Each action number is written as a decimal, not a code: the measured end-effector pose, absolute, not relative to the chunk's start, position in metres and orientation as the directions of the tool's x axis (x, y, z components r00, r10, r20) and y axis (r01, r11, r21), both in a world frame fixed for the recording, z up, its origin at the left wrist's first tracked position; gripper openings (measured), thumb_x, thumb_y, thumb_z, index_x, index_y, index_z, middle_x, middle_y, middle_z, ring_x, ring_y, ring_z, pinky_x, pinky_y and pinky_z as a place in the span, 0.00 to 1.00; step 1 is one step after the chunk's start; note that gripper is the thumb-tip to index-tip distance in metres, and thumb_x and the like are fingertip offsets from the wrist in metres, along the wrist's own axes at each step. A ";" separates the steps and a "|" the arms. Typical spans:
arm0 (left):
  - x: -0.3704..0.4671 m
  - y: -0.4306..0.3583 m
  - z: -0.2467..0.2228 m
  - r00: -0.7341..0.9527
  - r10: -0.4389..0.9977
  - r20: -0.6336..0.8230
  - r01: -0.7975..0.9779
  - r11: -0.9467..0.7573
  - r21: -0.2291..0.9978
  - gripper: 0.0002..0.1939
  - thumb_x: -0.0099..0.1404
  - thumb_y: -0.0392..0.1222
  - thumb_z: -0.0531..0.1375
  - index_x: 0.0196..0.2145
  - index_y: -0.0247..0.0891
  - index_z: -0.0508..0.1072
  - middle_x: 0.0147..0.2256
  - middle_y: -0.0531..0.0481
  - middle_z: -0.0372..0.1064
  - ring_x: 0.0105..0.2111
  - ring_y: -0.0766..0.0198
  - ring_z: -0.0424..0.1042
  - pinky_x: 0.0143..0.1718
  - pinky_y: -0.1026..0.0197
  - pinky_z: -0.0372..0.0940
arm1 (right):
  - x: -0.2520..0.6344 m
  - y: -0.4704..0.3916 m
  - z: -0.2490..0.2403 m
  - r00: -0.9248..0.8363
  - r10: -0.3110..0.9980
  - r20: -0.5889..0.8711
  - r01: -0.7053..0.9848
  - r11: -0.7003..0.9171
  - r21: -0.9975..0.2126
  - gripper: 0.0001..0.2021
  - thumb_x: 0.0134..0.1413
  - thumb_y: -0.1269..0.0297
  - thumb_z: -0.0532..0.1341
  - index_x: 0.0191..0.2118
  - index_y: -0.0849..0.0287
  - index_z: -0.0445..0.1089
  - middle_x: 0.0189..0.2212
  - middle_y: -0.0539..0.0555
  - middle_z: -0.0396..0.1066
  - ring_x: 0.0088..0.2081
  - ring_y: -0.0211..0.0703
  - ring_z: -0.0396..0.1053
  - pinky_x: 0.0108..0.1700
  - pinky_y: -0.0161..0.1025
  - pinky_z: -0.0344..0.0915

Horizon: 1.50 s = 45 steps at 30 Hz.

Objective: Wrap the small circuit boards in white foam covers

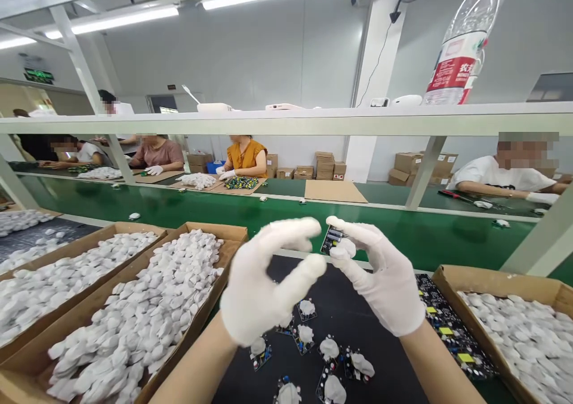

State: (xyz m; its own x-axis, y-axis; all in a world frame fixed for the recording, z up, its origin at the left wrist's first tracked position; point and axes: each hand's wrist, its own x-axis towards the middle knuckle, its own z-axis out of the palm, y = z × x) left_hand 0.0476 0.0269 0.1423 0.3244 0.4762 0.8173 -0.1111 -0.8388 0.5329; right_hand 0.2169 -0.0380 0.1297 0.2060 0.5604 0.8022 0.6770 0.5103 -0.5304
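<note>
My right hand (pixel 380 273), in a white glove, pinches a small circuit board (pixel 330 240) by its edges, with a white pad-like piece (pixel 344 249) against it. Just to the left, my left hand (pixel 268 278), also gloved, has thumb and fingers spread apart with nothing between them. Its fingertips point at the board without touching it. Below both hands, several small circuit boards (pixel 304 336) bearing white pieces are scattered over a black mat (pixel 380 338).
Cardboard trays of white pieces stand at the left (pixel 230 234) and right (pixel 447 273). Beside the right tray lie joined circuit boards (pixel 456 326) with yellow squares. A green conveyor belt (pixel 215 209) runs beyond the mat. Overhead, a shelf (pixel 286 123) carries a bottle (pixel 461 52). Several people work opposite.
</note>
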 end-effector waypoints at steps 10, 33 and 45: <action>0.078 0.044 0.126 0.469 0.425 0.774 -0.400 -0.679 0.615 0.27 0.53 0.40 0.68 0.52 0.46 0.68 0.48 0.47 0.69 0.44 0.56 0.72 0.46 0.54 0.71 | 0.208 -0.045 0.134 0.296 0.652 0.698 0.414 0.571 -0.709 0.14 0.51 0.61 0.65 0.44 0.54 0.70 0.42 0.55 0.75 0.43 0.47 0.73 0.47 0.46 0.73; 0.082 0.034 0.127 0.326 0.260 0.909 -0.250 -0.904 0.348 0.23 0.56 0.39 0.65 0.50 0.44 0.69 0.42 0.49 0.74 0.41 0.60 0.74 0.46 0.58 0.70 | 0.205 -0.055 0.132 0.258 0.403 0.878 0.691 0.558 -0.460 0.04 0.52 0.66 0.64 0.35 0.52 0.73 0.31 0.53 0.72 0.33 0.44 0.70 0.38 0.44 0.70; 0.083 0.041 0.118 0.452 0.346 0.822 -0.593 -0.572 0.567 0.24 0.58 0.35 0.65 0.51 0.47 0.70 0.52 0.46 0.69 0.51 0.54 0.69 0.52 0.53 0.68 | 0.208 -0.062 0.141 0.394 0.588 0.706 0.281 0.654 -0.702 0.04 0.54 0.61 0.63 0.35 0.47 0.76 0.33 0.49 0.75 0.31 0.41 0.70 0.35 0.39 0.72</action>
State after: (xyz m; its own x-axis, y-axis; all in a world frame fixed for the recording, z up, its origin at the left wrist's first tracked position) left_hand 0.0826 0.0412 0.1176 0.4524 0.3456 0.8221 -0.5931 -0.5719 0.5668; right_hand 0.2080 -0.0625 0.1411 0.3940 0.5885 0.7060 0.2815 0.6540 -0.7022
